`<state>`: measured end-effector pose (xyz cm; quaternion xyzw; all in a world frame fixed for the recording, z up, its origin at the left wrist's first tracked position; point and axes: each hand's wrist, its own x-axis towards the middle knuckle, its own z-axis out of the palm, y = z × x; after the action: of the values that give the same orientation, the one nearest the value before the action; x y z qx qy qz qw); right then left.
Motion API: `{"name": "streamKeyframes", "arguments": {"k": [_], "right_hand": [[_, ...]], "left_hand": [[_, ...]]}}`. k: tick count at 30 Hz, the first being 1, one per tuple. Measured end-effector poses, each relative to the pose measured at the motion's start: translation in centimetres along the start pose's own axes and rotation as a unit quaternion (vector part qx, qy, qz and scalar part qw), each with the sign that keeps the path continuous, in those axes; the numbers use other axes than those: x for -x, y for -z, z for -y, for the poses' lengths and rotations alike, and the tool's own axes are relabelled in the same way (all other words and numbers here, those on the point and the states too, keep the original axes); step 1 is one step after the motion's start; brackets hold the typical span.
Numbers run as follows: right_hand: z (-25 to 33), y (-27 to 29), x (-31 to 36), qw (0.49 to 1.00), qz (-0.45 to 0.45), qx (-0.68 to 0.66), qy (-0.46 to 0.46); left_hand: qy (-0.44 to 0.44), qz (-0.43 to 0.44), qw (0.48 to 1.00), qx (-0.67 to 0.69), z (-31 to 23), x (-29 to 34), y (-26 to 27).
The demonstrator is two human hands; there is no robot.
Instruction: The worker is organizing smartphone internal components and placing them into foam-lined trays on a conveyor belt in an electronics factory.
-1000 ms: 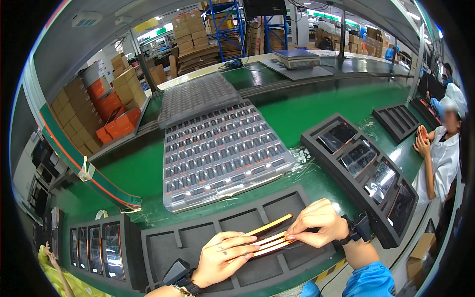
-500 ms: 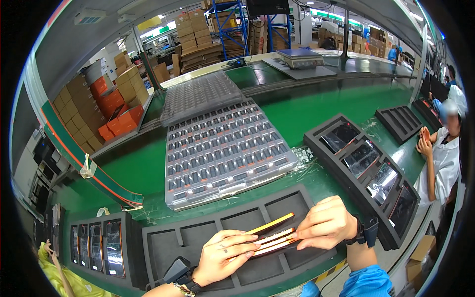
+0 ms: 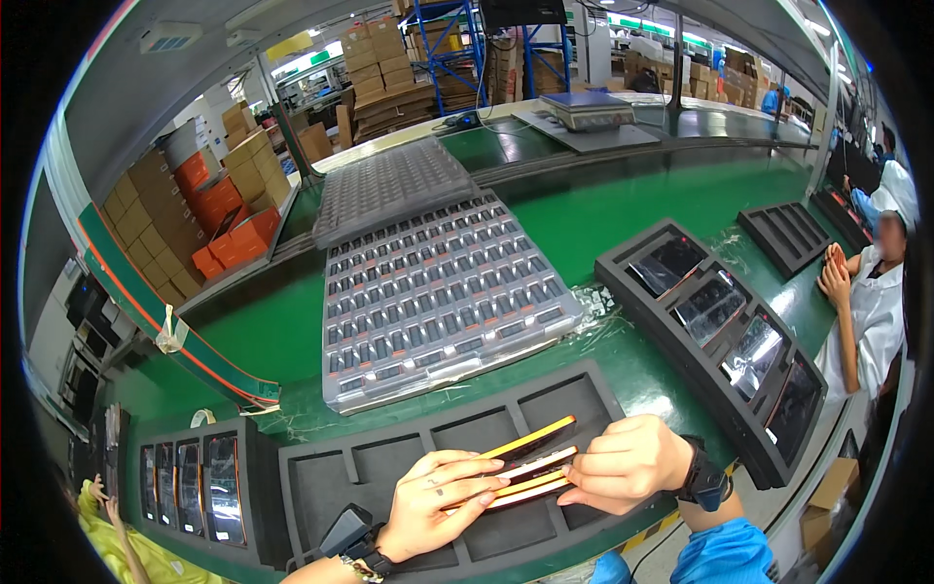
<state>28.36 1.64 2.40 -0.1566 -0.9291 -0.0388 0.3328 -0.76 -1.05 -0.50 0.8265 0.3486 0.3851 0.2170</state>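
My left hand (image 3: 440,498) is closed on the left ends of three slim phones (image 3: 531,439), dark with bright orange edges. Its fingers sit between them, so they fan apart. At their right ends my right hand (image 3: 630,465) pinches the lower phones with thumb and fingertips; the exact grip is partly hidden. The uppermost phone's right end stays free of that hand. Beneath both hands lies a black foam tray (image 3: 399,453) with bare compartments showing.
Ahead is a clear plastic tray (image 3: 438,302) of small dark parts, with another tray (image 3: 394,190) behind it. Phones fill foam trays at right (image 3: 671,307) and left (image 3: 250,487). A co-worker (image 3: 871,292) stands at right; another person's yellow sleeve (image 3: 117,545) shows at lower left.
My right hand has dropped slightly, its fingers now lower along the phones' right ends. The gap between the middle and lowest phones has widened. My left hand has barely moved.
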Motion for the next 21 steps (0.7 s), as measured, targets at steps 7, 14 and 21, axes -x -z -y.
{"name": "streamKeyframes", "arguments": {"k": [7,14,21], "right_hand": [[-0.4,-0.1,0.1,1.000,-0.021,-0.014,-0.015],[-1.5,0.0,0.3,0.996,-0.021,-0.085,-0.009],[-1.2,0.0,-0.4,0.993,-0.015,-0.110,-0.031]], "left_hand": [[0.011,0.006,1.000,-0.005,0.0,-0.2,0.1],[-0.010,0.008,1.000,-0.013,0.3,0.3,0.1],[-0.018,0.003,1.000,-0.008,0.4,0.2,0.1]]}}
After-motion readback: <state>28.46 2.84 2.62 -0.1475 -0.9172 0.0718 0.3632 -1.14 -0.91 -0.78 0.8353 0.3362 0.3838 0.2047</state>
